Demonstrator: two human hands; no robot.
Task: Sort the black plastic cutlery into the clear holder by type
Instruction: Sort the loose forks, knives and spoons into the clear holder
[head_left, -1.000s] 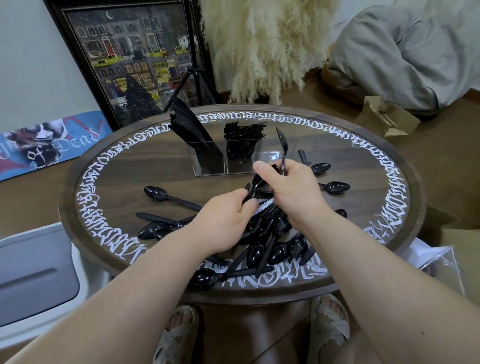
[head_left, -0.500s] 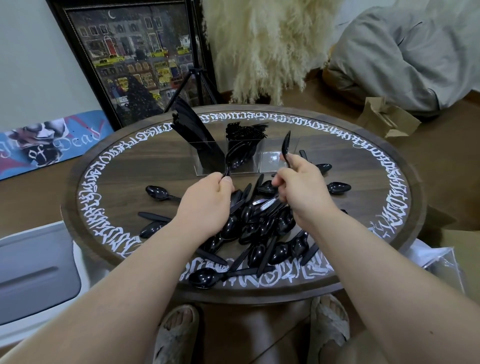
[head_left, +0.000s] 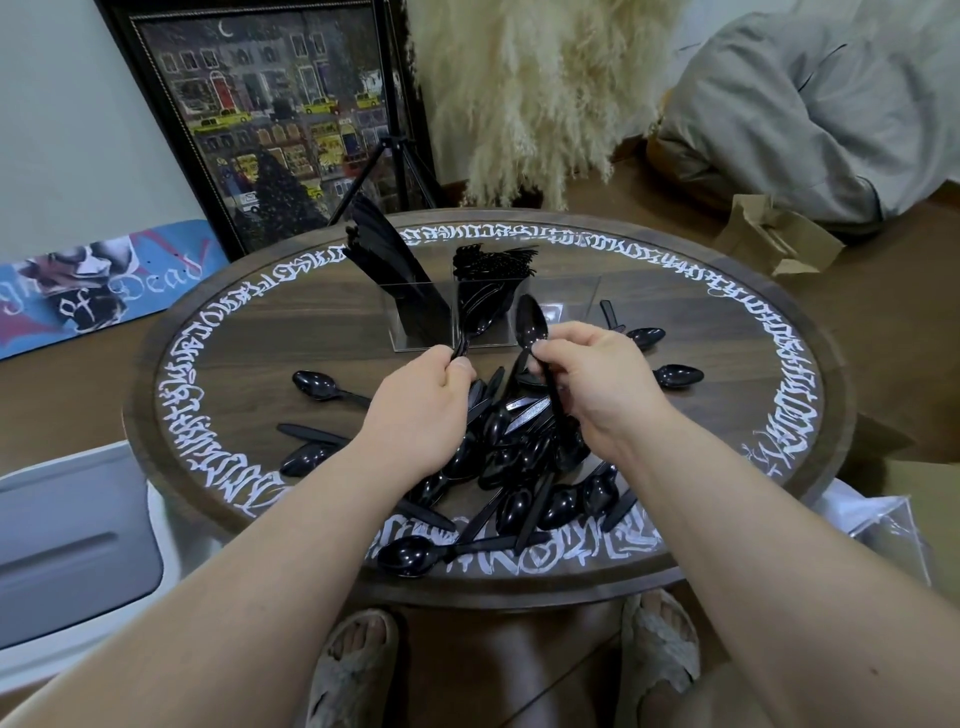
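At the frame's centre, the right hand (head_left: 597, 384) is pinching an upright black spoon (head_left: 531, 323) while the left hand (head_left: 421, 410) is gripping another spoon's handle (head_left: 462, 347). Just above them, the clear holder (head_left: 566, 296) is standing, knives (head_left: 384, 260) and forks (head_left: 491, 262) filling its left and middle compartments; loose spoons (head_left: 519, 467) are lying piled below.

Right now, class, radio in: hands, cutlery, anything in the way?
Left hand gripping spoon handles. Right hand pinching one spoon. Spoon pile unsorted on table; clear holder right compartment empty, path open.

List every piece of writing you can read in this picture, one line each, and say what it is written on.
"of Dead": skateboard deck leaning at the wall; the letters before it are cut off.
White calligraphy band round the table rim: stylised, unreadable.
Signs in the framed street painting: too small.
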